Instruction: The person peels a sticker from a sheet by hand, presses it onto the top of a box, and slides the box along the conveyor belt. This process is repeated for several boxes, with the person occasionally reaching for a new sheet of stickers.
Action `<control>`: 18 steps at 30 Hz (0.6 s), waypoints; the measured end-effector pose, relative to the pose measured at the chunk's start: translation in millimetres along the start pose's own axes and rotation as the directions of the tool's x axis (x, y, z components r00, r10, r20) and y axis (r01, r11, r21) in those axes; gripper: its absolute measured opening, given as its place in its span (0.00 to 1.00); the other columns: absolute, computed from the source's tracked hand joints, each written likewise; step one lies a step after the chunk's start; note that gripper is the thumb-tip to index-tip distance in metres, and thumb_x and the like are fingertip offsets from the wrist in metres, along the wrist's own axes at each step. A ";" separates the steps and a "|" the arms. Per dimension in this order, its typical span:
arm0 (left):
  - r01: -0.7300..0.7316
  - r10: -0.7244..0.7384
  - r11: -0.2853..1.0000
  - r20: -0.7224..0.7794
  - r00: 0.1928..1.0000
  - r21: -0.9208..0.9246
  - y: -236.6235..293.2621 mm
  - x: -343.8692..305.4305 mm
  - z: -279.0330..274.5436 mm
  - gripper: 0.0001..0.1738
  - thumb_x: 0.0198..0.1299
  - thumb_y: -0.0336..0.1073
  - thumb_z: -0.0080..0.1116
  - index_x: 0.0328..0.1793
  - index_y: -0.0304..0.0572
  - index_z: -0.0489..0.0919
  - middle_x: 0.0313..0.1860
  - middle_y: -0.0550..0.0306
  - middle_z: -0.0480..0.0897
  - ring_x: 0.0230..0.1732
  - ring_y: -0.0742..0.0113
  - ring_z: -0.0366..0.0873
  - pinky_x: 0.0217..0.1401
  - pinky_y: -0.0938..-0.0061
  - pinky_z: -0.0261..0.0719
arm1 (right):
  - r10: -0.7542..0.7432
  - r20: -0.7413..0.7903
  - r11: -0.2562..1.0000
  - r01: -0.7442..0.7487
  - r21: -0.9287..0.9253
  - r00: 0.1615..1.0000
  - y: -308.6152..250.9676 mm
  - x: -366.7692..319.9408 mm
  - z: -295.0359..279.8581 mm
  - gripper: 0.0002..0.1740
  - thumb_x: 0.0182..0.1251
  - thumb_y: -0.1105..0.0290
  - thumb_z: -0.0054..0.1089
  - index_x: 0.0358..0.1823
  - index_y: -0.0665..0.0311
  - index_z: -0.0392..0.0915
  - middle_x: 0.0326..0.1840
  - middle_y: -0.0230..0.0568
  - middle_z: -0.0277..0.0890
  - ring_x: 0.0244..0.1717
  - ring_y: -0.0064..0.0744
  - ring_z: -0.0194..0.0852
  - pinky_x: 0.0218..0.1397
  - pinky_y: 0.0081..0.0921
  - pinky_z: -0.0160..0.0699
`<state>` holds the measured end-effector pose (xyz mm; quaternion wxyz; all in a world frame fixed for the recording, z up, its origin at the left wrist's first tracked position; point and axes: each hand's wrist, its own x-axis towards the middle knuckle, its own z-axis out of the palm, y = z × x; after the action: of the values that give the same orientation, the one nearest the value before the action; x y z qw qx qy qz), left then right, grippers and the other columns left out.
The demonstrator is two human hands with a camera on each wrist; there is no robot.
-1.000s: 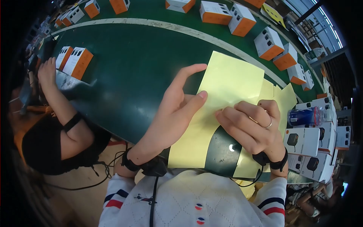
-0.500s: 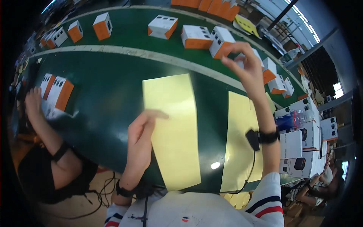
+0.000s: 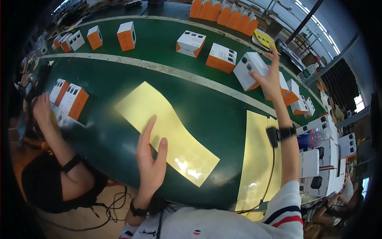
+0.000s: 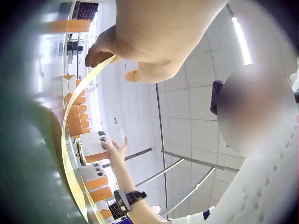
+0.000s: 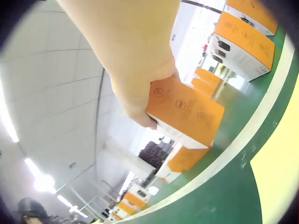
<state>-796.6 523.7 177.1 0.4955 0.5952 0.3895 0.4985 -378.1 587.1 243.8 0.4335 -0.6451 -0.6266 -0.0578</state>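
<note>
I have the right hand (image 3: 269, 79) closed on a white cardboard box with orange sides (image 3: 248, 71), its thumb on one side and its fingers on the other, and the box sits tilted in that grasp near the far side of a pale strip (image 3: 179, 71) that runs along the green counter (image 3: 207, 95). On my near side of the strip, the left hand (image 3: 151, 169) has its index finger and thumb extended and spread apart, the finger over a long, glossy yellow sheet (image 3: 159, 115) that curves in an S across the counter; in my left wrist view an edge of the sheet meets the fingers while the thumb stands apart, and I cannot tell how the other fingers lie under it. To the right, below my right forearm, more yellow sheets (image 3: 254, 159) lie on the counter, and beyond them I have a pile of white boxes with black device pictures (image 3: 326, 159), a clear bottle with a blue label (image 3: 310, 137) lying by it. Past the strip, other white-and-orange boxes (image 3: 221, 57) stand in a loose row on both sides of the gripped one. At far left, another person's hand (image 3: 41, 109) is beside a pair of upright white-and-orange boxes (image 3: 73, 101) on the counter
</note>
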 end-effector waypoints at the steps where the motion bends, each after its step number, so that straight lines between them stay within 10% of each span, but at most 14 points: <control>1: -0.049 0.047 0.997 0.034 0.998 0.065 4.9 3.5 4.1 0.31 0.68 0.24 0.57 0.77 0.31 0.66 0.69 0.41 0.74 0.68 0.57 0.74 0.68 0.69 0.71 | -0.027 0.059 0.995 0.021 0.093 0.998 -27.0 -14.2 -13.5 0.66 0.44 0.70 0.79 0.84 0.55 0.44 0.74 0.54 0.59 0.72 0.48 0.66 0.67 0.41 0.77; 9: -0.135 0.184 0.983 0.627 0.757 -0.125 36.3 1.8 47.4 0.73 0.42 0.29 0.83 0.87 0.42 0.39 0.80 0.47 0.59 0.78 0.57 0.61 0.78 0.62 0.62 | -0.335 0.479 0.866 0.065 0.495 0.811 -165.3 -132.4 -64.6 0.77 0.38 0.67 0.88 0.84 0.51 0.35 0.76 0.63 0.56 0.69 0.53 0.68 0.60 0.47 0.81; 10: -0.017 0.192 0.959 0.602 0.775 -0.284 34.9 -8.8 55.5 0.65 0.45 0.38 0.83 0.85 0.39 0.50 0.78 0.41 0.63 0.77 0.50 0.64 0.77 0.61 0.63 | -0.339 0.486 0.851 0.041 0.524 0.806 -171.2 -141.0 -66.5 0.78 0.37 0.66 0.88 0.85 0.49 0.34 0.76 0.65 0.55 0.68 0.54 0.71 0.60 0.47 0.81; 13: -0.278 0.369 0.927 0.483 0.794 -0.250 31.2 -30.0 59.4 0.45 0.47 0.35 0.81 0.72 0.43 0.71 0.61 0.47 0.78 0.56 0.59 0.80 0.55 0.69 0.78 | -0.290 0.311 0.726 -0.003 0.687 0.905 -161.8 -153.0 -81.3 0.66 0.46 0.51 0.83 0.82 0.56 0.47 0.78 0.61 0.54 0.64 0.51 0.73 0.63 0.45 0.74; 16: -0.417 0.404 0.906 0.444 0.800 -0.072 38.7 -33.8 53.6 0.29 0.48 0.32 0.80 0.59 0.44 0.83 0.48 0.53 0.83 0.41 0.67 0.82 0.39 0.76 0.78 | -0.229 0.110 0.703 0.086 0.706 0.967 -175.6 -151.4 -91.8 0.35 0.64 0.42 0.63 0.57 0.68 0.83 0.68 0.51 0.69 0.59 0.44 0.74 0.64 0.39 0.69; 18: -0.426 0.399 0.905 0.380 0.834 -0.016 55.0 -35.2 52.9 0.22 0.47 0.30 0.80 0.51 0.45 0.86 0.43 0.56 0.84 0.36 0.70 0.81 0.32 0.79 0.75 | -0.265 0.206 0.786 0.088 0.612 0.942 -180.2 -149.2 -101.1 0.22 0.66 0.53 0.63 0.44 0.67 0.87 0.58 0.48 0.77 0.56 0.42 0.74 0.59 0.37 0.71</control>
<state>-753.5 468.0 222.9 0.4204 0.7659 0.1671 0.4568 -516.4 381.1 301.8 0.5128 -0.4161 -0.7258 0.1927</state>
